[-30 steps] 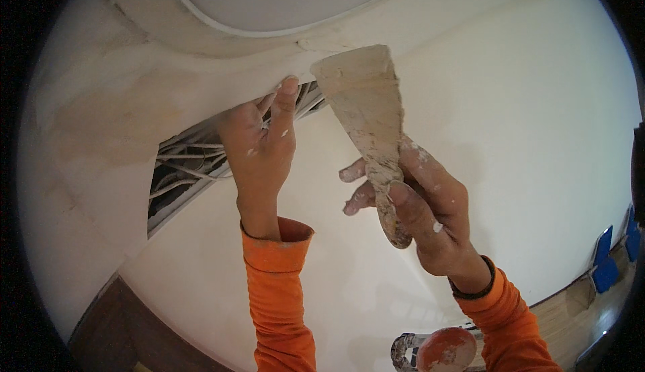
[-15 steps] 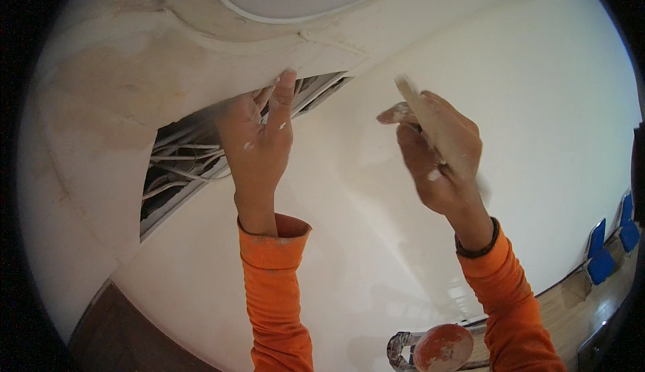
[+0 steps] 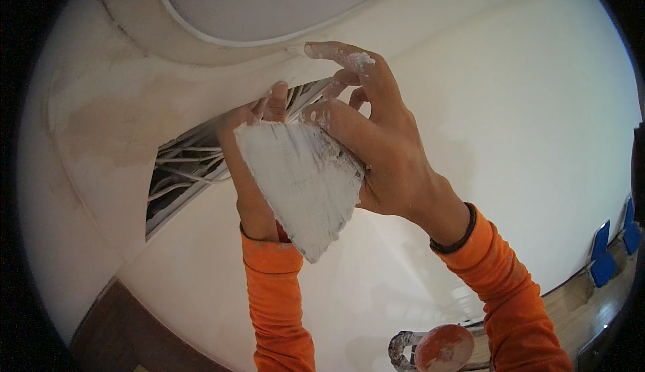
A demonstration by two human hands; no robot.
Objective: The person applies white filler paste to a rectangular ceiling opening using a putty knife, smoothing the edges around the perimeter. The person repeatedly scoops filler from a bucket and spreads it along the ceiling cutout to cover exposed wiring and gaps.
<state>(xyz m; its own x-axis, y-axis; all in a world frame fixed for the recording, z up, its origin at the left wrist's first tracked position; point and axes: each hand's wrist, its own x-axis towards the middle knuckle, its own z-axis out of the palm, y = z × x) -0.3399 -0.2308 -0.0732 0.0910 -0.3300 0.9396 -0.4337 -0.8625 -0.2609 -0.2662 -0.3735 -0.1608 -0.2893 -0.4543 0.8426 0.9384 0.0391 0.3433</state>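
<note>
My right hand (image 3: 386, 144) holds a putty knife (image 3: 302, 184), its wide blade coated in white plaster and tilted downward. The index finger is stretched up, its tip at the moulding beside the opening. Behind the blade, my left hand (image 3: 234, 145) is partly hidden. Its fingers reach into a long opening in the white ceiling panel (image 3: 121, 137), and its thumb lies at the panel's edge, gripping it. Pale cables (image 3: 185, 164) run inside the opening. White smears mark the fingers of my right hand.
A round reddish, plaster-splashed thing (image 3: 443, 348) sits low beside my right forearm. Blue chairs (image 3: 603, 268) stand along the wall at far right. A dark brown surface (image 3: 127, 325) shows at lower left. Above, a curved moulding (image 3: 222, 39) rings a grey recess.
My right hand has moved left and turned, bringing the putty knife's blade face into sight in front of my left hand. My left hand has stayed at the panel edge.
</note>
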